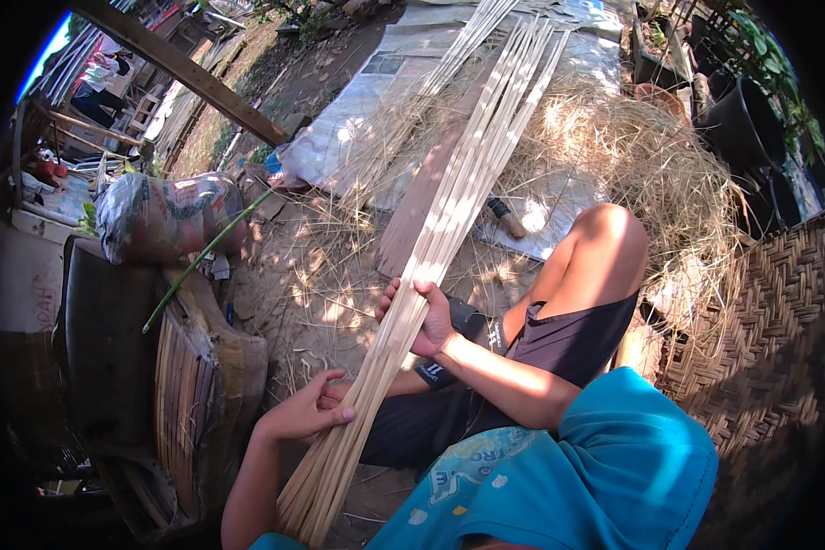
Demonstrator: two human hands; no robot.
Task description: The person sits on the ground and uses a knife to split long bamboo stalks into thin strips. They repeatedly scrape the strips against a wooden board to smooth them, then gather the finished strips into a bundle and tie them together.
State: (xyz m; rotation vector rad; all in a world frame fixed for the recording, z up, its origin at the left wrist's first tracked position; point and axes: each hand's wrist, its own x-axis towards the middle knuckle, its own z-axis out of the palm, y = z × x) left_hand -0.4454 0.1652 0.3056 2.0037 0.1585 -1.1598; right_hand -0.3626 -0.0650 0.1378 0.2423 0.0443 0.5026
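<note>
A long bundle of pale bamboo strips (467, 197) lies slantwise across my lap, from the lower left up to the far middle. Its far ends fan slightly apart. My right hand (428, 321) is wrapped round the bundle near its middle, thumb on top and fingertips showing at the left side. Closer to me, my left hand (316, 405) grips the strips' near part, with its thumb over the top and some fingers hidden beneath. The near ends of the strips reach the lower edge beside my left arm.
More strips (463, 55) lie on the pale ground sheet (412, 41) ahead. Loose shavings (642, 156) are heaped at the right, by a woven bamboo panel (752, 339). At the left stand a stuffed sack (170, 215), a green stalk (206, 257) and a worn, slatted seat (188, 394).
</note>
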